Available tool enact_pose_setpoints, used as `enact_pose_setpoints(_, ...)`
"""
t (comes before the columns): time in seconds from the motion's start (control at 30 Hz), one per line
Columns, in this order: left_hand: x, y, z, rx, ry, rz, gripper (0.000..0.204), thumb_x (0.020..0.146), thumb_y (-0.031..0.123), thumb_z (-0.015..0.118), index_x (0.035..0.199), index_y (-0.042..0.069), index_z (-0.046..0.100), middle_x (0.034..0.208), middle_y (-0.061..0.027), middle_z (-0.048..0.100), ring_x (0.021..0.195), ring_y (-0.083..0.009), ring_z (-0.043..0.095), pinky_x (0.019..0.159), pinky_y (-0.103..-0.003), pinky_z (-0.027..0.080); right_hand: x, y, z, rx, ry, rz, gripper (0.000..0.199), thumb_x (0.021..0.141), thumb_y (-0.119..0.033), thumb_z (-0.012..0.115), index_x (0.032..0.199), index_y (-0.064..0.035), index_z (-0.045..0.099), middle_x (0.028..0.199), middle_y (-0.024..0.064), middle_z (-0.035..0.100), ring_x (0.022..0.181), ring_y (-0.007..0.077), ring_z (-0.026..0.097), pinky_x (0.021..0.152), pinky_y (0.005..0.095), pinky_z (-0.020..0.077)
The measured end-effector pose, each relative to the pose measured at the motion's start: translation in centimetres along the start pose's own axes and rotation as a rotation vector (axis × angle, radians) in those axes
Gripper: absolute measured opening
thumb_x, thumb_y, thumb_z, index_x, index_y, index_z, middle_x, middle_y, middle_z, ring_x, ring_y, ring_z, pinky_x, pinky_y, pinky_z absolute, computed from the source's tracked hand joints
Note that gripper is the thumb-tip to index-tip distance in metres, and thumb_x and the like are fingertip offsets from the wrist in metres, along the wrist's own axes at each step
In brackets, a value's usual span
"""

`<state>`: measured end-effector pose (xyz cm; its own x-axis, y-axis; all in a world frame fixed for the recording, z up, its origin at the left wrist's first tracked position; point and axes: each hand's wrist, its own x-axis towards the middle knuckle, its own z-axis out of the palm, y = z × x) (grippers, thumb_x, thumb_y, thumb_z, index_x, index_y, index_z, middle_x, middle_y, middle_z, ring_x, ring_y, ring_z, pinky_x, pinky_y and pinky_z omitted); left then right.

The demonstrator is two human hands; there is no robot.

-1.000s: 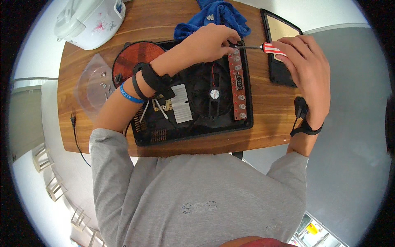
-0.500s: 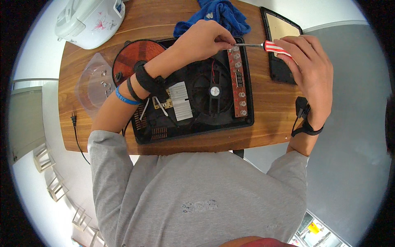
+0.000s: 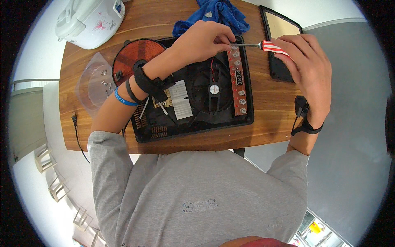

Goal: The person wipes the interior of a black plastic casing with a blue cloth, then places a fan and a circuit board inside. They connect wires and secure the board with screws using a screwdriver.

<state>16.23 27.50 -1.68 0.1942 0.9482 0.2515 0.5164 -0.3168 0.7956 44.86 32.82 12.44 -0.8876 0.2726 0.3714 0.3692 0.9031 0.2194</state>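
My right hand (image 3: 309, 61) grips the red-and-white striped handle of a screwdriver (image 3: 269, 47), its metal shaft pointing left. The shaft's tip reaches the far end of a narrow red circuit board (image 3: 240, 92) with round clear buttons and a small digit display. Right beside that tip, the fingers of my left hand (image 3: 207, 38) are pinched together; whatever they hold is too small or hidden to make out. The board lies along the right side of an opened black induction cooker housing (image 3: 197, 129). Inside are a copper coil (image 3: 129, 59), a fan (image 3: 214, 89) and a ribbed heat sink (image 3: 181, 101).
A clear plastic tub (image 3: 88, 88) with several screws stands left of the housing. Behind it is a white rice cooker (image 3: 96, 24). A blue cloth (image 3: 224, 16) lies at the back, a black-framed panel (image 3: 282, 31) at the right. A plug (image 3: 74, 119) and cord hang at the left edge.
The view shifts very slightly. My right hand and the screwdriver have moved a little to the left; my left hand stays pinched at the board's far end.
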Motion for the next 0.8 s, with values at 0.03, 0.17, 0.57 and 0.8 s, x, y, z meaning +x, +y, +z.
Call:
enact_pose_setpoints(0.03,0.03,0.06,-0.05,0.000,-0.002,-0.002,0.024,0.101,0.010,0.085,0.122,-0.001,0.080,0.105,-0.0143,0.087,0.098,-0.0212,0.084,0.089,-0.035,0.066,-0.03,0.02,0.01,-0.007,-0.001,0.002,0.033,0.091,-0.012,0.086,0.123,-0.0136,0.083,0.122,0.0008,0.080,0.111,0.0274,0.072,0.086,0.0420,0.0621)
enact_pose_setpoints(0.17,-0.01,-0.13,0.13,0.012,0.011,0.011,0.022,0.101,0.010,0.085,0.118,-0.001,0.079,0.105,-0.0142,0.087,0.098,-0.0213,0.085,0.088,-0.034,0.065,-0.07,-0.03,-0.01,-0.012,-0.001,0.000,0.032,0.091,-0.013,0.086,0.123,-0.0139,0.083,0.122,0.0006,0.080,0.112,0.0274,0.072,0.086,0.0421,0.0622)
enact_pose_setpoints(0.57,0.01,0.06,-0.12,0.020,-0.022,0.018,0.021,0.100,0.009,0.086,0.116,-0.002,0.077,0.102,-0.0133,0.086,0.094,-0.0207,0.084,0.086,-0.035,0.064,0.11,-0.03,0.69,-0.032,0.031,-0.031,0.032,0.089,-0.017,0.087,0.121,-0.0158,0.084,0.115,-0.0006,0.079,0.108,0.0262,0.072,0.088,0.0401,0.0623)
enact_pose_setpoints(0.8,0.13,-0.51,0.00,-0.002,-0.025,0.033,0.020,0.101,0.010,0.085,0.115,-0.001,0.079,0.102,-0.0131,0.086,0.094,-0.0200,0.084,0.087,-0.034,0.065,0.12,0.07,0.60,-0.008,-0.006,-0.022,0.033,0.090,-0.012,0.086,0.123,-0.0139,0.083,0.123,0.0006,0.079,0.112,0.0280,0.072,0.088,0.0421,0.0625)
